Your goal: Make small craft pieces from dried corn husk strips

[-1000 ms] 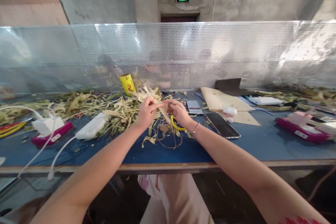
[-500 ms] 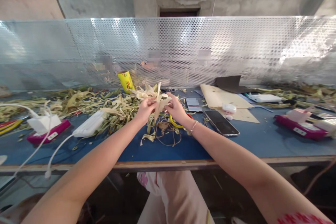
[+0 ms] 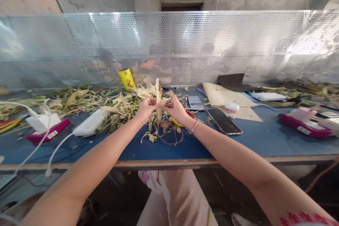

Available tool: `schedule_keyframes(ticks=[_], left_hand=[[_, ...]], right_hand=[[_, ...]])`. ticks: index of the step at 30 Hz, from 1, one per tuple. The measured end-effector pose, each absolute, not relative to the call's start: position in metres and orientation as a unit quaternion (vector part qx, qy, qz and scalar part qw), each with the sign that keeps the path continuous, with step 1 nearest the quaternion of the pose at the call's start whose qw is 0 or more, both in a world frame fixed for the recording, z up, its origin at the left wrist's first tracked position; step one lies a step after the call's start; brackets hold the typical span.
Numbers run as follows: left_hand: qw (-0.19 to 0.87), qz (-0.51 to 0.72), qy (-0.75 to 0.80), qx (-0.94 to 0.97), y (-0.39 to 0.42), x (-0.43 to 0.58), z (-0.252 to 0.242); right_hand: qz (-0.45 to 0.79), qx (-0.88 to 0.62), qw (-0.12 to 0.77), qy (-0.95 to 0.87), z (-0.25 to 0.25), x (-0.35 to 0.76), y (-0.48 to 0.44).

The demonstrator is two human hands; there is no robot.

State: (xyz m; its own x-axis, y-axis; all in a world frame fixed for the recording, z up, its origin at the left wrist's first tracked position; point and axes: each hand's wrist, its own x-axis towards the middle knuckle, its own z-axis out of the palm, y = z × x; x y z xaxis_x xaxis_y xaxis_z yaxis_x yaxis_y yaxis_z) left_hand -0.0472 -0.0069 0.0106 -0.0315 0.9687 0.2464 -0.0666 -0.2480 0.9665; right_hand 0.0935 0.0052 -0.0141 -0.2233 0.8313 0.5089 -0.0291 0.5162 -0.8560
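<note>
Between my two hands a pale, dry strip of corn husk (image 3: 158,93) stands roughly upright above the table. My left hand (image 3: 147,108) pinches it from the left side. From the right, my right hand (image 3: 173,106) has its thumb and fingers closed at the same strip, with a bracelet at the wrist. Just beneath the hands lie thin brown twine (image 3: 173,143) and a curled scrap of husk (image 3: 150,136). Partly under my right hand is a yellow-handled tool (image 3: 178,123), most of it hidden. Behind and left spreads a heap of dried husks and leaves (image 3: 124,107).
A yellow tube (image 3: 126,79) stands by the perforated metal screen (image 3: 185,49). To the right lie a phone (image 3: 224,121), a small white case (image 3: 232,107) and tan paper sheets (image 3: 225,95). Purple power strips (image 3: 304,127) and a white power bank (image 3: 90,123) with cables flank the work area.
The husk strip was tilted with a broad flap spread to the right; now it stands straighter and narrower. My right fingers have drawn in closer to my left hand.
</note>
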Motion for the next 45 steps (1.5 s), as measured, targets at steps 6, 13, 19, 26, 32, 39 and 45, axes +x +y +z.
schedule_keyframes(ticks=[6, 13, 19, 26, 32, 39, 45], left_hand=[[0.428, 0.569, 0.437, 0.550, -0.009, -0.046, 0.011], [0.416, 0.566, 0.442, 0.557, -0.011, -0.044, 0.012], [0.363, 0.589, 0.431, 0.579, -0.002, -0.045, 0.003], [0.526, 0.574, 0.404, 0.480, -0.012, -0.042, 0.014], [0.577, 0.580, 0.365, 0.444, -0.008, -0.044, 0.013], [0.600, 0.552, 0.368, 0.446, -0.008, -0.044, 0.012], [0.600, 0.545, 0.355, 0.465, -0.010, -0.044, 0.013]], right_hand=[[0.371, -0.282, 0.553, -0.691, -0.011, 0.093, 0.002], [0.319, -0.281, 0.575, -0.699, -0.010, 0.093, 0.000], [0.226, -0.304, 0.514, -0.770, -0.006, 0.093, -0.009], [0.123, -0.300, 0.471, -0.820, -0.007, 0.094, -0.006], [0.157, -0.311, 0.497, -0.795, -0.006, 0.096, -0.007], [0.236, -0.314, 0.533, -0.750, -0.004, 0.095, -0.009], [0.305, -0.326, 0.578, -0.683, -0.007, 0.094, 0.000]])
